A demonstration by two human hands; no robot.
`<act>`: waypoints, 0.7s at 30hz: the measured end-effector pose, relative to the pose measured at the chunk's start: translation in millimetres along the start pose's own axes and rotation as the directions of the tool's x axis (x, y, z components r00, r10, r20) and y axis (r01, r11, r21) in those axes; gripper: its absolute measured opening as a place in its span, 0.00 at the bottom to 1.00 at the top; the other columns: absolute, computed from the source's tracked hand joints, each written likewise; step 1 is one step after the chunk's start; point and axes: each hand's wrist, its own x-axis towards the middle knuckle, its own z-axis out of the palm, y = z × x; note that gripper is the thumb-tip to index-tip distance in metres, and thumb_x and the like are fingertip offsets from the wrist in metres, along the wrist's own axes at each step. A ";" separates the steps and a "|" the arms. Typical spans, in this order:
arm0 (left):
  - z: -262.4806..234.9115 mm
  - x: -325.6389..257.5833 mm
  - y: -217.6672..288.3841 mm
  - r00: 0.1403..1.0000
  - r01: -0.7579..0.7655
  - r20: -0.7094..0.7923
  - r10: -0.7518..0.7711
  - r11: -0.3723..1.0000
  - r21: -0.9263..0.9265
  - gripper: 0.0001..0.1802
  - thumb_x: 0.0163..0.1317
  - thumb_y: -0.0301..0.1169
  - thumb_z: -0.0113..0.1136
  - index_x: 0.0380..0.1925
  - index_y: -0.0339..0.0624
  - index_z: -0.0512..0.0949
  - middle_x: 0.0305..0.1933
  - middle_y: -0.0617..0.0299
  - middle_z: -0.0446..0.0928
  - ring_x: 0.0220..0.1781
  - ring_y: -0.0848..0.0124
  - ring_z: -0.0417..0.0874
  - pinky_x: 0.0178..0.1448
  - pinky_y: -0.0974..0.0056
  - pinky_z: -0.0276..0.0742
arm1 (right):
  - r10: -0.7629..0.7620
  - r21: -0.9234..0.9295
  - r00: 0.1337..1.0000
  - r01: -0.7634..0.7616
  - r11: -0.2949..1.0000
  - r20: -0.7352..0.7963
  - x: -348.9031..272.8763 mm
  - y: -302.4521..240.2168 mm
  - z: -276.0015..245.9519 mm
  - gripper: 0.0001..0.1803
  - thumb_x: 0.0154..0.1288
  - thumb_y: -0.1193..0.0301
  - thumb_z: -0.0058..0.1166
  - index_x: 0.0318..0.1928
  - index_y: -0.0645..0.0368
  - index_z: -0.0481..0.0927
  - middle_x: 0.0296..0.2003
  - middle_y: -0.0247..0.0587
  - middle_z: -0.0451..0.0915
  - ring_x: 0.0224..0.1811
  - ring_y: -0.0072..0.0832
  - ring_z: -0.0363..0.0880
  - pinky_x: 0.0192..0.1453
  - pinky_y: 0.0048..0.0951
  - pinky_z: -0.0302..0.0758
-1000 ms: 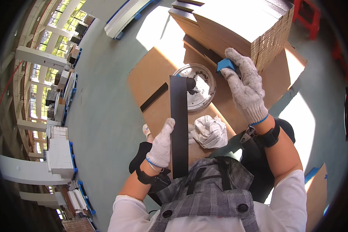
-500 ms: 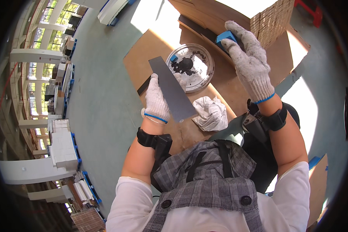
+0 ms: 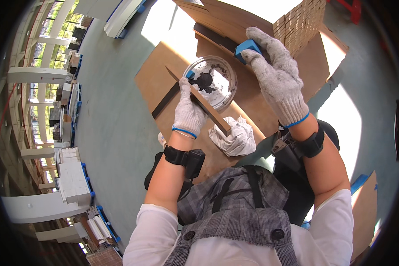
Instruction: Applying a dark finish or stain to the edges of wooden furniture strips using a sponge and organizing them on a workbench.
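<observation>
The left hand (image 3: 188, 113), in a white knit glove, grips a long flat wooden strip (image 3: 199, 101) about its middle, fingers wrapped round it. The strip is tilted on edge, running from its far end over the cardboard sheet (image 3: 157, 82) down to its near end above a crumpled white rag (image 3: 234, 135). The strip crosses the near rim of a round clear dish (image 3: 213, 82), which lies on the cardboard and holds a black lump with dark smears.

The right hand (image 3: 277, 75), gloved the same and stained grey, is raised above the cardboard's right side with its fingers closed on a blue block (image 3: 247, 45), held just beyond the far right rim of the dish. Behind that hand stands a tall stack of thin wooden pieces (image 3: 301, 22) at the sheet's far right corner.

A narrow dark strip (image 3: 165, 100) lies flat on the cardboard near its left edge, just left of the left hand. The rag rests on the cardboard's near part, close to the person's knees. Both wrists carry black bands.
</observation>
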 end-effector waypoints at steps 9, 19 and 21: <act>-23.1 72.7 -5.3 0.986 -0.072 0.155 0.058 0.994 0.086 0.12 0.68 0.31 0.48 0.49 0.39 0.71 0.49 0.52 0.75 0.53 0.58 0.76 0.58 0.49 0.75 | -0.069 -0.033 0.994 0.066 0.997 -0.089 5.2 -3.1 8.4 0.23 0.58 0.62 0.57 0.53 0.58 0.76 0.46 0.48 0.76 0.50 0.42 0.76 0.56 0.38 0.71; -14.4 114.8 -38.1 0.946 0.311 0.100 -0.307 0.950 -0.025 0.18 0.68 0.40 0.47 0.52 0.43 0.69 0.41 0.60 0.76 0.41 0.66 0.79 0.45 0.64 0.79 | 0.365 0.191 0.895 -0.417 0.889 0.257 -17.2 -3.4 53.7 0.23 0.61 0.64 0.53 0.56 0.58 0.73 0.52 0.49 0.74 0.55 0.37 0.72 0.61 0.34 0.67; -37.0 140.6 -29.2 0.989 -0.091 0.142 0.043 0.930 0.356 0.14 0.62 0.30 0.58 0.47 0.43 0.72 0.38 0.65 0.74 0.37 0.70 0.76 0.38 0.66 0.76 | 0.349 0.006 0.892 -0.366 0.931 0.287 -20.0 -20.7 71.5 0.23 0.62 0.61 0.51 0.57 0.54 0.72 0.50 0.52 0.74 0.56 0.44 0.71 0.63 0.35 0.64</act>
